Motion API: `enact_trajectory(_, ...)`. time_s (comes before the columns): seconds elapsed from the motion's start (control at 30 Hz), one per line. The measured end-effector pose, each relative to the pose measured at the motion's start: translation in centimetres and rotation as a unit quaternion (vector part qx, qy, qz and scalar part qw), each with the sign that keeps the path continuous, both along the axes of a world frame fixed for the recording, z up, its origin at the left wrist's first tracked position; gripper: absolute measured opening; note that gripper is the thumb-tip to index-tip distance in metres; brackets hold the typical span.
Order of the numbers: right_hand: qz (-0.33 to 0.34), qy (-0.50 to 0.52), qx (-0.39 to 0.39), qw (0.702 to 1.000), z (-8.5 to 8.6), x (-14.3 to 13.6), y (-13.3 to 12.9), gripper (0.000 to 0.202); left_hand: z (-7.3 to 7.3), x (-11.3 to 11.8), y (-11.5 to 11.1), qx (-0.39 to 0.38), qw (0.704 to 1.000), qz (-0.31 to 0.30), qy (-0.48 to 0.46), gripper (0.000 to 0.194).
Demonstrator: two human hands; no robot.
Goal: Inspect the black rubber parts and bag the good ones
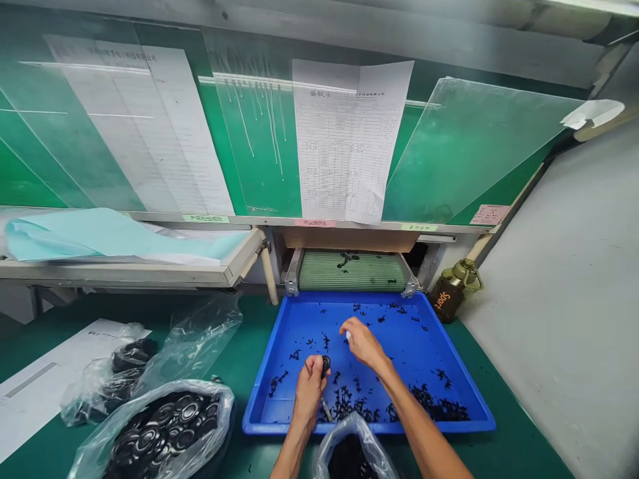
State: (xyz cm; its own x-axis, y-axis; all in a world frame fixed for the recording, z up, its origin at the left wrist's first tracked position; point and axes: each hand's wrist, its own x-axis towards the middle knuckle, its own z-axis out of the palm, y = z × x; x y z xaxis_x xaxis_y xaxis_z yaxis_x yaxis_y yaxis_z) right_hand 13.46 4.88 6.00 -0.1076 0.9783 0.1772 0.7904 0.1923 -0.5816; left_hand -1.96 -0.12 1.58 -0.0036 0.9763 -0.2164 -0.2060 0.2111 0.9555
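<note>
My left hand (308,386) is closed around a small round black rubber part (325,365), pinched between thumb and fingers above the blue tray (259,392). To its right, my right hand (363,342) hovers over the tray with fingers curled together. A small white spot shows at its fingertips; what they grip, if anything, is too small to make out. Small black scraps (344,402) lie scattered over the tray floor, thickest along the near edge. A thin pale tool (326,410) lies just below my left hand, partly hidden.
A clear bag of black round parts (164,429) stands at left, another bag (352,456) at the near edge. Behind the tray is a green ribbed conveyor (352,274) with black bits. A bottle (452,289) stands at right. A shelf (219,273) overhangs the left side.
</note>
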Motion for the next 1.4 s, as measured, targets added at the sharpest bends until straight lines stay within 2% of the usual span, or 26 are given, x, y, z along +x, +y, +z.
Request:
enact_trajectory(0.17, -0.122, -0.069, 0.066, 0.988, 4.4, 4.0, 9.5, 0.043, -0.6, -0.3, 0.2, -0.046, 0.999, 0.024, -0.01, 0.055)
enact_trajectory(0.3, -0.141, -0.103, 0.06, 0.983, 5.9, 5.0, 16.3, 0.046, -1.7, -0.4, 0.5, -0.062, 0.998, 0.016, -0.016, 0.058)
enact_trajectory(0.4, -0.131, -0.1, 0.041, 0.985, 5.8, 5.0, 19.3, 0.044, -3.1, -0.4, 0.9, -0.069, 0.997, 0.0, -0.031, 0.061)
enact_trajectory(0.5, -0.131, -0.067, 0.041, 0.988, 5.7, 5.2, 19.7, 0.037, -3.8, -0.3, 1.3, -0.069, 0.997, 0.003, -0.042, 0.062)
enact_trajectory(0.6, -0.132, -0.006, 0.057, 0.99, 5.8, 5.7, 17.7, 0.043, -3.2, -0.3, 1.3, -0.075, 0.996, 0.012, -0.047, 0.068)
enact_trajectory(0.73, -0.104, 0.114, 0.045, 0.987, 4.9, 6.0, 12.2, 0.045, -1.6, -0.5, 0.8, -0.048, 0.996, 0.009, -0.077, 0.066)
enact_trajectory(0.87, -0.055, 0.234, -0.024, 0.97, 1.9, 4.1, 5.5, 0.035, -0.9, -0.5, 0.5, -0.017, 0.995, 0.003, -0.099, 0.056)
enact_trajectory(1.0, -0.044, 0.303, -0.059, 0.95, -1.0, 0.6, -0.2, 0.024, -0.4, -0.2, 0.4, -0.02, 0.993, -0.035, -0.112, 0.054)
enact_trajectory(1.1, -0.043, 0.321, -0.064, 0.944, -2.2, -2.1, -2.9, 0.016, 0.0, -0.1, 0.2, 0.003, 0.992, -0.073, -0.1, 0.055)
enact_trajectory(1.2, -0.034, 0.307, -0.066, 0.949, -2.6, -3.6, -4.5, 0.011, 0.1, -0.2, 0.0, 0.017, 0.994, -0.084, -0.074, 0.057)
enact_trajectory(1.4, 0.035, 0.198, -0.021, 0.979, -1.0, -2.4, -6.6, 0.016, 0.0, -0.2, -0.1, 0.02, 0.994, -0.094, -0.044, 0.057)
